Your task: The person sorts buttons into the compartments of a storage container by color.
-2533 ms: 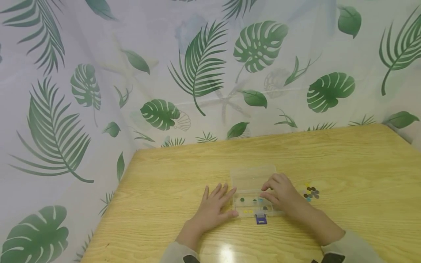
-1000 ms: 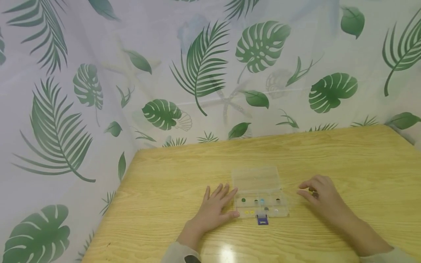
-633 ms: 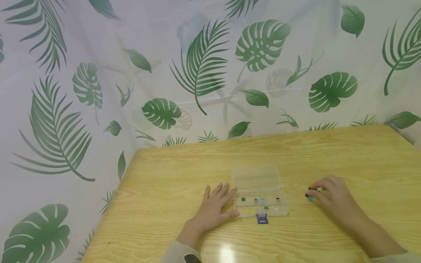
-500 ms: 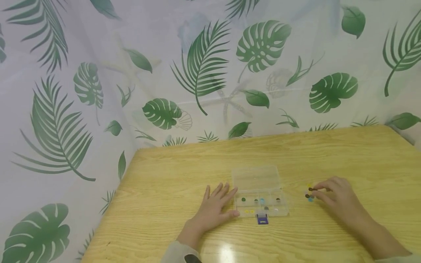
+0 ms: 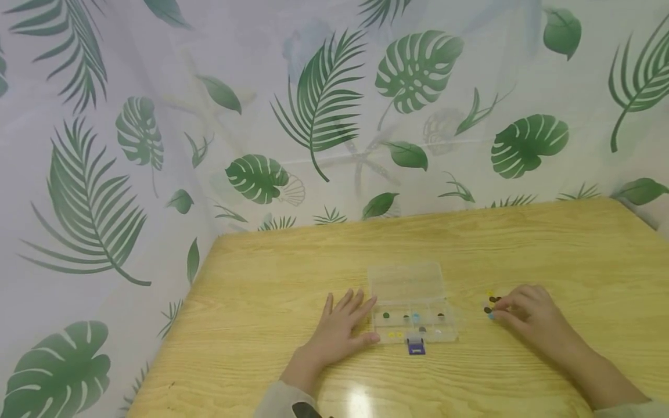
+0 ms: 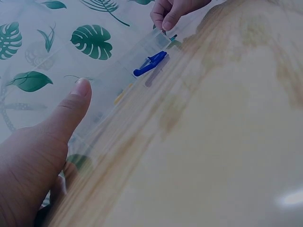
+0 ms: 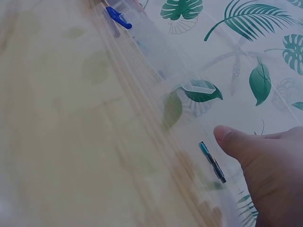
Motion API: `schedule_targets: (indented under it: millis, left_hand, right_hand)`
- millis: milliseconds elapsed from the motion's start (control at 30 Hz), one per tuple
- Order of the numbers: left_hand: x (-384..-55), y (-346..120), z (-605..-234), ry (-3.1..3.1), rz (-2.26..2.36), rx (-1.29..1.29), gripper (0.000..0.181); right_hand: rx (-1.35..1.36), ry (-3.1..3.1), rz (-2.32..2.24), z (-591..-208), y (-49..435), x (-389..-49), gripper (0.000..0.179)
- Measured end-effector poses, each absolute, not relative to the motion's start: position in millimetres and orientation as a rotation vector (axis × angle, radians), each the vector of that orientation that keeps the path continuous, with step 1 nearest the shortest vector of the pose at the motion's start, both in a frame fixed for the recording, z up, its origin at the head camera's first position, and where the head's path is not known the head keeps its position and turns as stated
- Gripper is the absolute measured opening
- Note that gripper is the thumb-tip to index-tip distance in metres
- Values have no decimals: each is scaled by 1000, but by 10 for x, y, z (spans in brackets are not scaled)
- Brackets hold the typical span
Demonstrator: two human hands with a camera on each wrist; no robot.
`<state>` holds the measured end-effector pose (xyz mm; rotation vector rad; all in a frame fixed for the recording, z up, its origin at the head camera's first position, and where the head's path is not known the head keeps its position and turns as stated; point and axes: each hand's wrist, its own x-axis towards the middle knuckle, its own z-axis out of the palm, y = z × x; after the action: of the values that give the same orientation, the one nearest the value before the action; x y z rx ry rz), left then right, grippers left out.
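My left hand [image 5: 340,331] lies spread beside a clear plastic compartment box [image 5: 449,335], thumb and fingertips touching its left side. The box's lid [image 5: 405,280] is folded back, and its blue-purple clasp [image 5: 416,346] hangs at the front. Small round buttons sit in the compartments: a green button [image 5: 386,316], a light blue button [image 5: 416,317], a yellow button [image 5: 391,335] and several others. My right hand [image 5: 535,319] is at a loose pile of buttons [image 5: 488,310]. In the left wrist view, its thumb and finger pinch a small dark button [image 6: 164,32], partly hidden.
The wood-grain table [image 5: 292,267] runs back to a leaf-printed cloth [image 5: 334,116] that hangs behind and at the left. Between the box and the pile is a strip of tabletop. Light reflects off the table [image 5: 359,395] near the front.
My right hand has gone from above the box to the button pile on the right, and its fingertips have shifted slightly there. A dark button shows in the back right compartment. My left hand stays put.
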<state>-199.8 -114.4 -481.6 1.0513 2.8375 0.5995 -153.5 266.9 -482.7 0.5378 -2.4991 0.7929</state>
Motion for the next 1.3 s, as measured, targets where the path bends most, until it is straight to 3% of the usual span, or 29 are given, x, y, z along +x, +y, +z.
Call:
schedule_targets:
  millis: [300, 633, 1300]
  left_hand:
    - [-2010, -1146, -4840, 2827, 594, 1045, 73]
    - [-2013, -1149, -4852, 2834, 606, 1055, 75]
    - [-2010, -1147, -4832, 2829, 619, 1054, 75]
  right_hand:
    - [659, -2368, 751, -4939, 2676, -1583, 30]
    - [785, -2266, 768, -5002, 2706, -1625, 17]
    - [769, -2283, 779, -4982, 2706, -1616, 25]
